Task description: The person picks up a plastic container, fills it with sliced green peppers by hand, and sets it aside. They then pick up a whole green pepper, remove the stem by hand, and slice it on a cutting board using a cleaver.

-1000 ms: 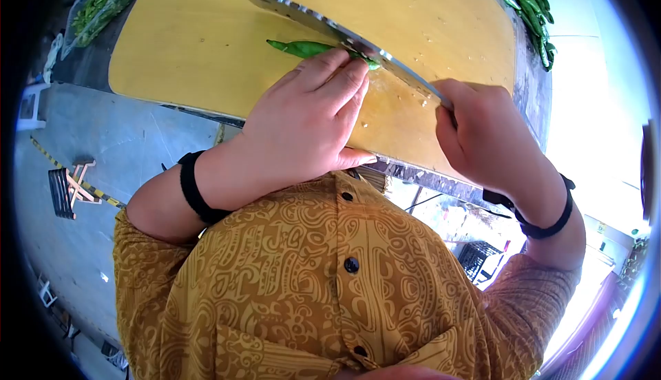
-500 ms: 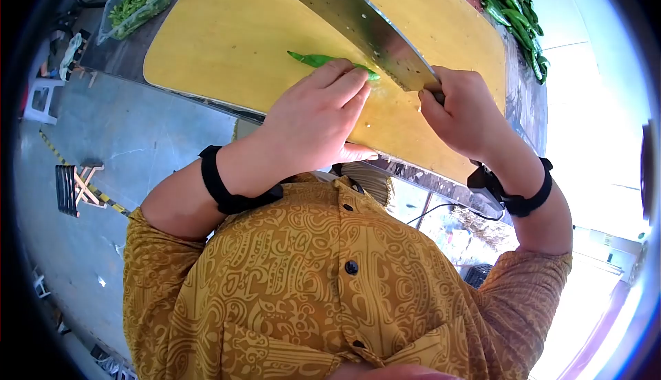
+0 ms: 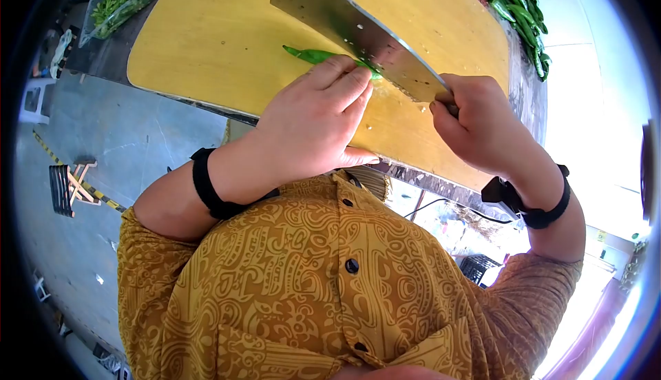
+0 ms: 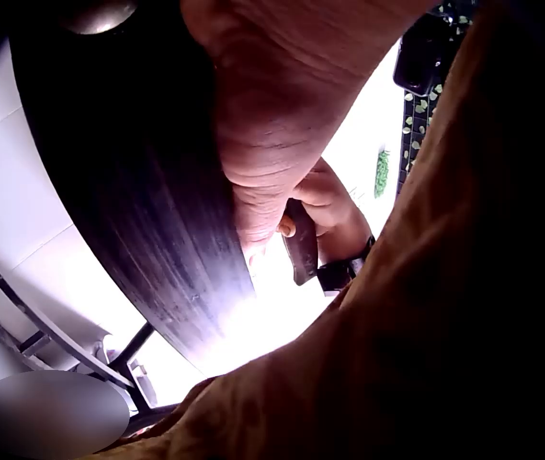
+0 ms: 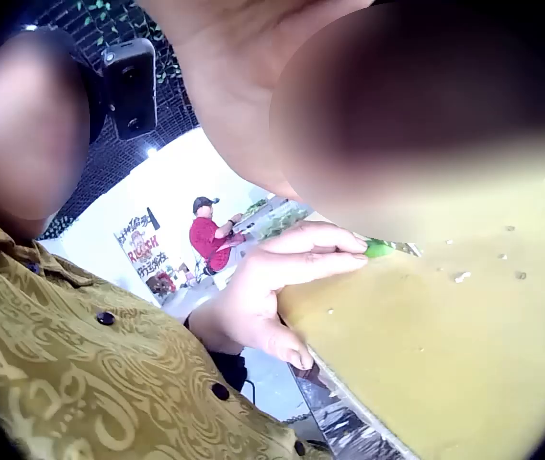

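A green chili pepper (image 3: 303, 54) lies on the yellow cutting board (image 3: 206, 43). My left hand (image 3: 310, 118) holds it down with bent fingers over its near end, thumb apart at the board's front edge. My right hand (image 3: 478, 118) grips the handle of a wide metal cleaver (image 3: 344, 18), its blade tilted beside my left fingertips and overlapping the pepper's end in the head view. In the right wrist view, the green pepper end (image 5: 379, 249) pokes out past the left fingertips. The right hand is largely blurred there. The left wrist view hides the pepper.
A pile of green peppers (image 3: 513, 1) sits at the far right, beyond the board. To the far left stands a clear plastic container (image 3: 120, 5) of cut green pieces. Small pale bits dot the board. Another person in red (image 5: 210, 244) stands in the background.
The cleaver's blade has swung from nearly edge-on to showing its flat face, and over the last half second has dropped closer to the pepper. The left hand keeps its hold on the pepper.
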Action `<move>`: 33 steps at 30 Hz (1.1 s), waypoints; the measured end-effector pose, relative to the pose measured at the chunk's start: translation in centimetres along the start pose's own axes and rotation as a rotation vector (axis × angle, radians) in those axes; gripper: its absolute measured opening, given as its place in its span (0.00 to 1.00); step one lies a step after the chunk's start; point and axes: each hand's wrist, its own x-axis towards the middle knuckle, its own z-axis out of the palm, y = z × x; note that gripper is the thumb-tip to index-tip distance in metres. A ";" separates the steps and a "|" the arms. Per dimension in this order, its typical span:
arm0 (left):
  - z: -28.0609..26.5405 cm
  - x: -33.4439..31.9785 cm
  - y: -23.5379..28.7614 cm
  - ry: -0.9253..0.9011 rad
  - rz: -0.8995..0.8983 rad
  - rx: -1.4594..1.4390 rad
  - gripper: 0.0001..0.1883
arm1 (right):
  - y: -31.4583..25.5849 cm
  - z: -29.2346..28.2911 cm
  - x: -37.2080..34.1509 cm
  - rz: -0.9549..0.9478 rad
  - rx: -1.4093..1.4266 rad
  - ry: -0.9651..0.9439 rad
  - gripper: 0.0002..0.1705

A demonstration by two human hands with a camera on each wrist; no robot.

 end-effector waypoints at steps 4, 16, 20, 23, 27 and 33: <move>-0.1 0.0 -0.2 -0.025 -0.010 -0.030 0.40 | -0.2 -0.9 0.4 0.038 0.032 -0.067 0.09; -0.4 -0.1 0.0 -0.032 -0.029 -0.044 0.40 | -0.3 1.5 2.7 0.045 0.214 0.075 0.08; -0.4 -0.3 0.0 -0.017 -0.024 -0.046 0.40 | 0.5 1.5 2.2 0.053 0.261 0.116 0.08; -0.1 -0.3 0.0 0.016 -0.007 -0.013 0.40 | -0.3 0.4 1.6 0.093 0.267 0.098 0.08; -0.2 -0.3 0.0 0.013 -0.005 0.003 0.40 | -0.8 0.1 1.0 0.109 0.210 0.053 0.09; -0.1 -0.4 -0.1 -0.001 -0.020 -0.024 0.40 | -0.9 -0.1 1.1 0.106 0.123 -0.039 0.10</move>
